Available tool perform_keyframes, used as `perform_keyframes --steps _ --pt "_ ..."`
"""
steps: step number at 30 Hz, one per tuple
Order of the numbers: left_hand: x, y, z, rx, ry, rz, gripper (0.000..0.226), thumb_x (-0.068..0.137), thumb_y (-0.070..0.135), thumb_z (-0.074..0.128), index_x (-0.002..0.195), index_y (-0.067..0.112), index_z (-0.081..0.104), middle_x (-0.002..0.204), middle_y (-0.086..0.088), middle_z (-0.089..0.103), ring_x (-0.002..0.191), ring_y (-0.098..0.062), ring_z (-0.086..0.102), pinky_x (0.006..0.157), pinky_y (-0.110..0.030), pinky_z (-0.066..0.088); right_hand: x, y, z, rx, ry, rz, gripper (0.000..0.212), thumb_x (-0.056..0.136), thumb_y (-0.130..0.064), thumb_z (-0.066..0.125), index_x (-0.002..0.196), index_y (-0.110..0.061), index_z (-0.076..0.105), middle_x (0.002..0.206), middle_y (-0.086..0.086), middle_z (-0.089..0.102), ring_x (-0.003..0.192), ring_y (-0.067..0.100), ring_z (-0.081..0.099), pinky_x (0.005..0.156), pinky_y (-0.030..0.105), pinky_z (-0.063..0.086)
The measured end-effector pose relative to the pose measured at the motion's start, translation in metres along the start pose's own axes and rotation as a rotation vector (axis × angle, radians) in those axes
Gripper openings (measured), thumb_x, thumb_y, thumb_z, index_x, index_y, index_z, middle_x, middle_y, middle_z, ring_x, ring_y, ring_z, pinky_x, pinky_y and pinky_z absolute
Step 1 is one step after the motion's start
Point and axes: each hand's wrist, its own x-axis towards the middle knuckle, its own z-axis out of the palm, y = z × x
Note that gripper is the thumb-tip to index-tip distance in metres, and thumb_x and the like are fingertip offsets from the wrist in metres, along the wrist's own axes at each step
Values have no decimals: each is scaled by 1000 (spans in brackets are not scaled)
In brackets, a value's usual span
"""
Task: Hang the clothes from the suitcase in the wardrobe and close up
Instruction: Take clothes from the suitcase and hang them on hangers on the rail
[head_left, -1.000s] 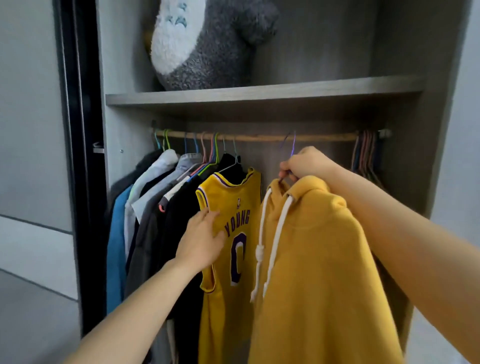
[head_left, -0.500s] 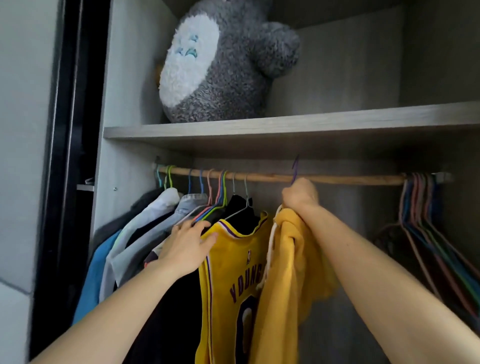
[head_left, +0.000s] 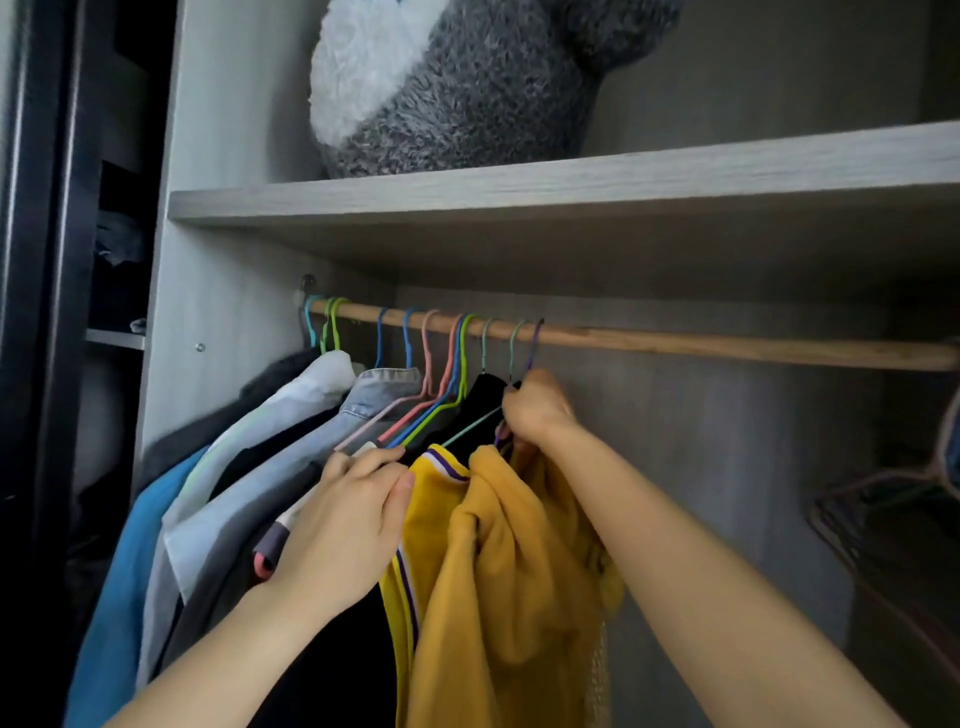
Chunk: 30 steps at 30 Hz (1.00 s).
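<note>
- The wardrobe (head_left: 727, 457) stands open in front of you, with pale wood-grain walls and two levels in view.
- Its upper level is a shelf (head_left: 597, 182) that carries a large grey and white plush (head_left: 467, 88), pushed to the left side.
- Under the shelf a wooden rod (head_left: 701, 343) runs across the lower level.
- The left half of the rod is packed with a row of clothes (head_left: 234, 467) in blue, white, grey, denim and black, all slanting down to the left.
- The yellow hoodie (head_left: 509, 571) is inside the wardrobe at the right end of that row, bunched up and hanging below your right grip (head_left: 537, 410).
- A yellow jersey (head_left: 431, 499) with purple trim hangs just left of the hoodie and touches it.
- At the far right, low down, you have a bundle of bare hangers (head_left: 883, 514), well apart from the clothes.
- Your left grip (head_left: 343, 519) rests on the dark clothes beside the jersey, fingers bent and thumb against the yellow cloth. You cannot tell whether it pinches anything.
- Your right grip is clamped on the neck of the purple hanger (head_left: 535, 343) that carries the hoodie.
- That hanger's hook sits over the rod, last in the line of coloured hooks.
</note>
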Motion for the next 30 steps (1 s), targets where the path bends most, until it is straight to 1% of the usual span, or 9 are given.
perform_keyframes --steps 6,9,11,14,17,19,21,26,30 --pt "-3 -4 8 -26 74 22 45 101 40 30 119 21 67 126 11 61 100 -2 37 90 -21 38 7 1 19 54 29 -21 28 101 -18 45 75 -12 51 76 11 66 54 18 62 41 22 45" --pt "-7 -2 8 -34 59 22 52 99 45 25 123 24 65 131 14 58 113 -6 44 94 -23 39 3 9 22 -208 83 -181 27 102 -25 40 85 -10 54 89 14 65 82 31 66 60 29 44" --pt "-13 2 5 -53 33 -3 50 99 45 26 130 25 60 137 15 54 127 -8 42 105 -29 39 -4 17 27 -332 141 -244 34 104 -27 34 96 -6 58 94 19 65 91 36 64 64 30 37" --pt "-20 9 -1 -98 -29 16 51 101 44 22 142 27 46 147 15 42 141 -4 28 118 -26 21 -9 22 29 -312 204 -222 40 105 -29 31 107 -1 58 105 25 66 98 40 63 69 36 41" --pt "-50 5 -12 -207 -52 -43 46 104 37 26 149 30 31 154 19 26 143 7 13 116 -13 8 -26 18 36 -173 190 -97 41 102 -32 39 122 1 52 125 26 58 117 40 53 91 41 42" --pt "-84 1 -25 -219 -2 -88 46 104 29 32 150 29 30 154 22 22 142 9 13 109 -2 7 -55 10 43 -89 243 -76 44 97 -32 47 129 -3 49 138 19 46 131 35 37 103 43 32" --pt "-125 -7 -41 -189 23 -167 46 103 25 37 149 30 32 153 21 26 140 10 17 105 -1 11 -100 -2 53 -39 271 -197 42 91 -29 54 128 -9 49 138 11 40 132 31 30 104 44 26" --pt "-249 -45 -85 -112 -27 -465 43 100 15 43 143 19 44 150 3 40 137 -12 35 107 -16 22 -241 -25 123 -75 112 -492 39 83 -24 60 118 -12 50 132 7 40 124 27 31 97 42 24" --pt "-374 -83 -127 -8 -202 -746 39 98 14 45 136 12 50 147 -8 42 134 -26 40 108 -35 33 -360 -22 203 -117 -264 -472 34 85 -22 58 116 -12 49 130 4 39 122 27 31 99 41 24"
